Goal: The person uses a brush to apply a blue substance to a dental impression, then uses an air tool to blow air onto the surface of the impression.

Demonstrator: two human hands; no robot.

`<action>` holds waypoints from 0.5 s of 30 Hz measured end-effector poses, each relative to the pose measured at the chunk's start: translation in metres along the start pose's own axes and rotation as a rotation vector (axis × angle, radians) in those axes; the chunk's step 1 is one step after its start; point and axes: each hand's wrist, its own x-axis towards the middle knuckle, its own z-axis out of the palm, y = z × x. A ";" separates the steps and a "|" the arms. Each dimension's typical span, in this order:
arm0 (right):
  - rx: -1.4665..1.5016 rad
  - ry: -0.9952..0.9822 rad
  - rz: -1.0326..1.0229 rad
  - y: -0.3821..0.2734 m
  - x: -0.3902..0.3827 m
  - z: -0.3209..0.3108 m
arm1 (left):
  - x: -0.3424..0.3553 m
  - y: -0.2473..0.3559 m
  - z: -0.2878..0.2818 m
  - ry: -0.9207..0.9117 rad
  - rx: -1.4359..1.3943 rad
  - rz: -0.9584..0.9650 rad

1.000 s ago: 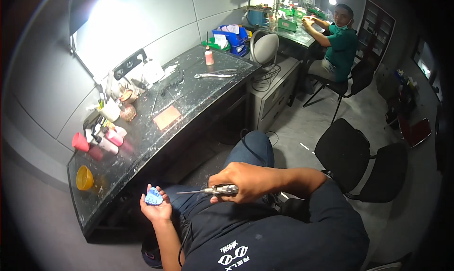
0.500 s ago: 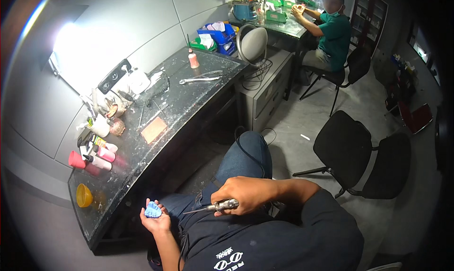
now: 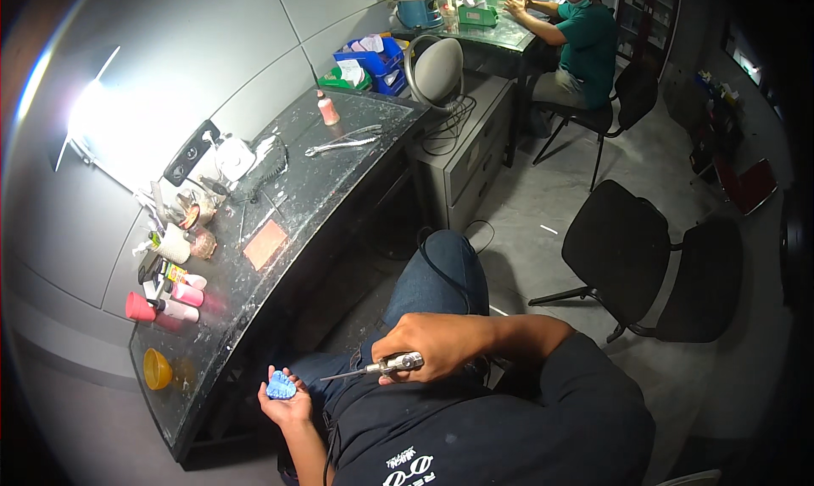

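Observation:
A blue dental cast (image 3: 281, 386) rests in the upturned palm of my left hand (image 3: 292, 411), its row of teeth facing up. The fingers curl up around its edge. My right hand (image 3: 437, 344) is wrapped round a silver air blow gun (image 3: 398, 363) with a long thin nozzle. The nozzle's tip points left toward the cast, with a small gap between them. Both hands are over my lap, beside the front edge of the dark workbench (image 3: 246, 316).
On the bench are a pink sheet (image 3: 266, 245), pliers (image 3: 342, 142), several bottles (image 3: 180, 309), a yellow bowl (image 3: 157, 369) and a bright lamp (image 3: 89, 113). A black chair (image 3: 623, 253) stands at right. A person in green (image 3: 585, 54) sits at the far table.
The view has shifted slightly, with the bench lower in the picture. The dental cast has tilted in my left palm, showing more of its tooth arch. My right hand keeps its grip.

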 end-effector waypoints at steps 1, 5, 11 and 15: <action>0.002 0.011 0.003 0.000 0.000 0.000 | 0.001 0.000 0.000 0.010 -0.005 -0.009; -0.033 0.009 -0.004 -0.002 -0.001 -0.002 | -0.001 0.003 0.003 0.005 -0.011 0.000; -0.014 0.024 -0.005 0.001 0.000 -0.004 | 0.004 0.002 0.007 -0.005 -0.014 -0.020; -0.024 0.010 -0.029 -0.001 0.002 -0.004 | 0.000 0.007 0.004 -0.010 -0.038 -0.012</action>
